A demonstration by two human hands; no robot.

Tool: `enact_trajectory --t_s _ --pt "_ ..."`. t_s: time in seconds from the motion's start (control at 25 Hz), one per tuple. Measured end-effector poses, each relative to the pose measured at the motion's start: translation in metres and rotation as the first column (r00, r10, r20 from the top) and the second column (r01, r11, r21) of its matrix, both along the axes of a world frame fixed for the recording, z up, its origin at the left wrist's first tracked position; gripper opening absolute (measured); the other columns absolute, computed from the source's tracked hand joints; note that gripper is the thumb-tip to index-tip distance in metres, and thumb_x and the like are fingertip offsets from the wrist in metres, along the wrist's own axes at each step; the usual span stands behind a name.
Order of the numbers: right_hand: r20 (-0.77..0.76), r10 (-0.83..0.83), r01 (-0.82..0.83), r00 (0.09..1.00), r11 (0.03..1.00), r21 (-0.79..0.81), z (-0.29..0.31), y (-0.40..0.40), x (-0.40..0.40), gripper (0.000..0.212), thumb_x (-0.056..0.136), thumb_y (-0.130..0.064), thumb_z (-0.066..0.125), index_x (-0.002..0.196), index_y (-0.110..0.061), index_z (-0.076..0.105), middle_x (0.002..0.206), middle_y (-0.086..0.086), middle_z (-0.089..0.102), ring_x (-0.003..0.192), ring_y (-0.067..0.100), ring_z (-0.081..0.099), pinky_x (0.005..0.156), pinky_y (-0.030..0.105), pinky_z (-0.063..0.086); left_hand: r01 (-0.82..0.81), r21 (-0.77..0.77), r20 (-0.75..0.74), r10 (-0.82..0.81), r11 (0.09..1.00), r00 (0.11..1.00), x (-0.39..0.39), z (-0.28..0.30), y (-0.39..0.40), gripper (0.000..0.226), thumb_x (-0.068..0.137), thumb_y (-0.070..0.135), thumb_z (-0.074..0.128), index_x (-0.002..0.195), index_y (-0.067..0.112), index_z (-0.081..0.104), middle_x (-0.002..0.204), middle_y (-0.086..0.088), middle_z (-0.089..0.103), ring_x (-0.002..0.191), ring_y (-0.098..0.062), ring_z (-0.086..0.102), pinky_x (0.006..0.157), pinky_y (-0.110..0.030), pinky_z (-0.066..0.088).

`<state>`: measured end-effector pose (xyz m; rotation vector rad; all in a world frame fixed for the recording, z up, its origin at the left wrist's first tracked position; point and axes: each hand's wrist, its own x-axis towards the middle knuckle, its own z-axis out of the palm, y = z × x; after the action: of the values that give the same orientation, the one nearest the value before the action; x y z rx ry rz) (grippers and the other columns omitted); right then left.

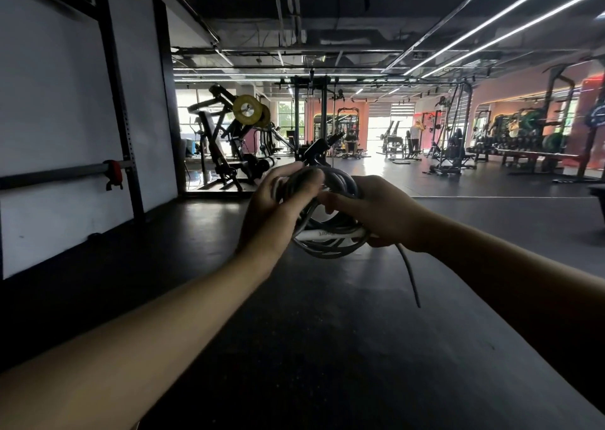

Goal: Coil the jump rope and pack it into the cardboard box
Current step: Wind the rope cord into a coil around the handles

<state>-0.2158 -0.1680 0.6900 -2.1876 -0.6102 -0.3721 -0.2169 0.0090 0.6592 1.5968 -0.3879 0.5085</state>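
**In mid-air, coiled rope between two hands**

Above a dark gym floor (294, 331), held out at arm's length: grey rope (330, 243) wound into several loops. Left hand (278, 207) clenched around the coil's upper left, fingers wrapped over the strands. Right hand (379, 216) gripping the right side, pinching the loops together with a white handle (327, 234) lying across the bottom. One loose rope end (411, 275) dangling below the right wrist. Behind: weight machines (229, 141), racks (540, 134), white wall (55, 118) at left. No box anywhere in view.
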Motion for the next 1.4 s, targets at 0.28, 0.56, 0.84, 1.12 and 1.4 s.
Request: enact_trajectory --t_s 0.28,0.56,0.84,1.12,1.4 --pt "-0.124 0.076 -0.091 0.989 0.989 -0.114 0.006 -0.010 0.000 0.034 0.101 -0.045 0.054 0.090 -0.015 0.065 0.074 0.012 0.061 0.051 0.020 0.051 0.043 0.027 0.039 0.177 0.497 -0.128 -0.130 0.849 0.983 0.016 0.043 0.024 0.037 0.073 0.029 0.087 0.107 0.028 0.071 0.093 0.010 0.078 0.089 -0.001 0.073 0.090 -0.025 0.054" --pt "0.061 0.082 -0.070 0.995 0.981 -0.179 0.000 -0.008 0.001 0.034 0.095 -0.048 0.065 0.114 -0.020 0.059 0.094 0.002 0.069 0.075 0.013 0.068 0.065 0.034 0.056 0.456 0.532 -0.427 -0.239 0.713 0.872 0.017 0.038 0.026 0.065 0.061 0.028 0.094 0.121 0.014 0.072 0.111 -0.007 0.079 0.108 -0.026 0.074 0.103 -0.045 0.055" --pt "0.054 0.130 -0.123 0.990 0.985 -0.121 -0.001 -0.007 -0.001 0.031 0.095 -0.034 0.070 0.111 -0.012 0.055 0.080 0.001 0.077 0.061 0.003 0.069 0.057 0.017 0.050 0.399 0.510 -0.304 -0.274 0.762 0.912 0.008 0.011 0.023 0.061 0.071 0.010 0.090 0.126 0.022 0.068 0.110 0.003 0.079 0.105 -0.010 0.073 0.097 -0.030 0.055" --pt "0.198 -0.048 0.050 0.979 0.999 -0.008 0.006 -0.016 0.003 0.053 0.096 -0.060 0.055 0.083 -0.011 0.071 0.079 0.019 0.069 0.065 0.017 0.061 0.067 0.033 0.049 0.338 0.111 -0.241 -0.304 0.935 0.921 0.000 -0.008 0.016 0.037 0.076 0.002 0.083 0.110 0.012 0.071 0.100 -0.007 0.078 0.092 -0.024 0.076 0.084 -0.050 0.062" --pt "0.368 -0.286 0.219 0.885 0.952 0.213 0.005 0.000 0.015 0.041 0.090 -0.055 0.069 0.083 -0.015 0.076 0.066 -0.001 0.075 0.057 0.008 0.070 0.053 0.027 0.055 0.488 -0.127 -0.358 -0.499 0.863 0.789 -0.016 -0.022 -0.008 0.029 0.075 0.012 0.082 0.103 0.006 0.078 0.095 -0.011 0.080 0.089 -0.031 0.076 0.073 -0.049 0.063"
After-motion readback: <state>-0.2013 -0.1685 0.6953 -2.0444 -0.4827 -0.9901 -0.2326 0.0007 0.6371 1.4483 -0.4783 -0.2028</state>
